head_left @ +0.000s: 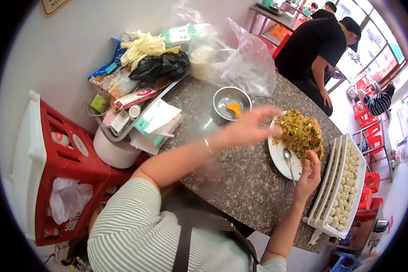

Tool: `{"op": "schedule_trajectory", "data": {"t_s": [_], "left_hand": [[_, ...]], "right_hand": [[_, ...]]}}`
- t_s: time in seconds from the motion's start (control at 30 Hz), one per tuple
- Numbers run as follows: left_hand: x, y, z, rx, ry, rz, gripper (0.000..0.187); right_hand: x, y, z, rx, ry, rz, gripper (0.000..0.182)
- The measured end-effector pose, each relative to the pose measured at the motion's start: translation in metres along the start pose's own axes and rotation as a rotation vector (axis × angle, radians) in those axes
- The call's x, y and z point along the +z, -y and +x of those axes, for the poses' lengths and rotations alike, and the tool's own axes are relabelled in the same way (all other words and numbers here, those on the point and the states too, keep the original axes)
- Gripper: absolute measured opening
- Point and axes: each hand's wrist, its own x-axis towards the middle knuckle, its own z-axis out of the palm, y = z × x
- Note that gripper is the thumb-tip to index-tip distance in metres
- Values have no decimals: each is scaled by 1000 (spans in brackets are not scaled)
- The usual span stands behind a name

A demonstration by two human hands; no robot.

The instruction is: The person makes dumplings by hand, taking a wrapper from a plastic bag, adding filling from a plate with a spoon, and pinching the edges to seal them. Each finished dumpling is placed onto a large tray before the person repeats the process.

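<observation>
A white plate (279, 156) on the speckled stone table carries a heap of yellow-brown chopped food (301, 133) with green bits. A metal spoon (289, 162) rests on the plate, its handle toward me. My left hand (260, 126) is at the plate's left edge, slightly blurred, its fingers stretched out and holding nothing visible. By the plate's near right side, my right hand (309, 174) has its fingers raised and apart, with nothing seen between them. A metal bowl (220, 97) with an orange scraper (234, 109) stands beyond my left forearm.
Stacked white trays (344, 186) of small pale dough balls stand at the right. Clear plastic bags (245, 63), a black bag (161, 67) and boxes crowd the back left. A red crate (72, 177) stands left. A person in black (310, 50) bends beyond the table.
</observation>
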Motion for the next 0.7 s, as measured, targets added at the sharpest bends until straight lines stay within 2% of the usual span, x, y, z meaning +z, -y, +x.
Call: {"op": "schedule_trajectory", "data": {"t_s": [0.07,0.13,0.2,0.27,0.33,0.4,0.43,0.5,0.53,0.57,0.67,0.7], "left_hand": [[-47,0,31,76,-244,-23,44],[-92,-17,68,163,-404,-77,36],[-138,-3,114,246,-521,37,29],[-183,33,157,178,-578,361,24],[-213,56,180,32,-280,817,22],[-233,97,197,56,-108,1064,22],[-241,108,203,68,-115,1069,22],[-254,120,210,62,129,1515,23],[-254,107,207,61,136,1521,23],[-256,94,203,-36,134,1568,23],[-238,-3,165,-431,190,1506,26],[-265,24,170,-432,179,1557,27]], "right_hand": [[12,2,1,12,19,73,23],[23,6,-1,22,69,108,24],[31,8,-6,42,106,146,24],[36,4,-12,67,106,191,21],[36,-3,-15,113,77,219,18],[31,-9,-17,174,56,233,18],[29,-14,-17,194,47,235,18],[28,-19,-18,195,34,247,18],[27,-20,-19,211,30,255,17],[28,-21,-19,224,28,264,17],[26,-6,-18,212,90,217,17],[25,-3,-16,223,86,224,17]]}}
